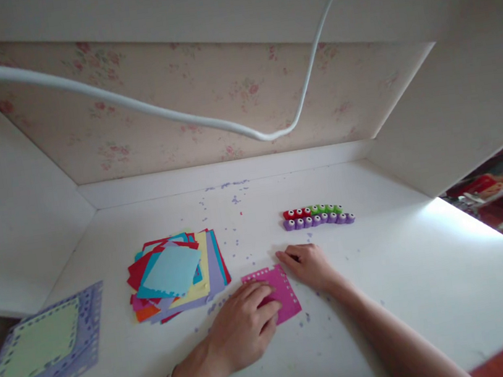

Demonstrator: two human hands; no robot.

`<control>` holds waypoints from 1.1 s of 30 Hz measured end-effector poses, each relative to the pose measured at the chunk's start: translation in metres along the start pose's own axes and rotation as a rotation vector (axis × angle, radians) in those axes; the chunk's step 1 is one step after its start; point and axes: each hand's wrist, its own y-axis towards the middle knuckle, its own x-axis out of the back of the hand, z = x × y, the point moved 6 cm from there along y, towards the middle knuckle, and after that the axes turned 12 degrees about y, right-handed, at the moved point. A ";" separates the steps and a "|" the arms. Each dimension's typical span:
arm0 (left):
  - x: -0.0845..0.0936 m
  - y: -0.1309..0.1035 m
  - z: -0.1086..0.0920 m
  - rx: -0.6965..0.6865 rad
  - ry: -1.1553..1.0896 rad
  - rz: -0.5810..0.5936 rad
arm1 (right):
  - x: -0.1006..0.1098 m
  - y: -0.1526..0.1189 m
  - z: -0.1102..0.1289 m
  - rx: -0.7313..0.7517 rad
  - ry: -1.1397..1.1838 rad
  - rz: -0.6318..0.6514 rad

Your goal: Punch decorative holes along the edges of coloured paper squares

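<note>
A pink square of paper (288,299) lies on the white desk, with small punched holes along its top and right edges. My left hand (243,327) rests on its left part, fingers stretched flat over the sheet, a silver bangle at the wrist. Just beyond the paper's upper right corner is my right hand (311,264), its fingers curled in with the tips close together. Whether anything sits between those fingertips is too small to tell. Small purple paper bits (305,318) lie scattered around the sheet.
To the left is a pile of coloured paper sheets (174,271). Farther left, a pale green sheet (40,346) with a punched border lies on purple sheets (92,304). Behind my right hand stand purple (317,222), red (297,214) and green (327,209) craft punches. A white cable (186,120) hangs overhead.
</note>
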 end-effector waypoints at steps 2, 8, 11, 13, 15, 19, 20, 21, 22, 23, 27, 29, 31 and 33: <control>0.001 0.000 0.000 -0.002 0.006 -0.011 | 0.000 0.000 0.000 0.002 0.000 0.005; 0.003 0.000 -0.001 -0.002 0.003 -0.034 | 0.000 0.000 0.000 -0.006 0.006 0.016; 0.003 -0.001 0.000 0.003 -0.003 -0.029 | -0.001 0.000 -0.002 -0.014 0.013 0.013; 0.003 -0.001 0.000 0.003 0.001 -0.025 | -0.001 0.000 -0.003 -0.016 0.020 0.012; 0.003 -0.001 0.000 0.002 0.009 -0.018 | -0.002 0.001 -0.003 -0.013 0.026 0.014; 0.003 0.000 -0.001 0.001 0.024 -0.008 | -0.002 0.001 -0.004 -0.011 0.021 0.012; 0.003 0.000 -0.001 0.002 0.026 -0.008 | -0.002 0.000 -0.004 -0.012 0.016 0.011; 0.003 -0.001 0.000 0.004 0.027 -0.008 | -0.002 0.000 -0.004 -0.013 0.011 0.011; 0.003 -0.001 0.000 0.006 0.026 -0.008 | -0.002 0.000 -0.004 -0.011 0.007 0.013; 0.002 -0.001 0.000 0.007 0.024 -0.008 | -0.002 0.000 -0.004 -0.009 0.003 0.014; 0.002 -0.001 0.000 0.010 0.017 -0.012 | -0.002 0.001 -0.003 -0.012 0.004 0.029; 0.002 -0.001 0.000 0.012 0.016 -0.015 | -0.002 0.001 -0.003 -0.019 0.009 0.033; 0.002 -0.001 0.000 0.011 0.017 -0.011 | -0.002 0.001 -0.003 -0.020 0.014 0.032; 0.002 0.000 0.000 0.008 0.020 -0.006 | -0.002 0.001 -0.003 -0.013 0.017 0.030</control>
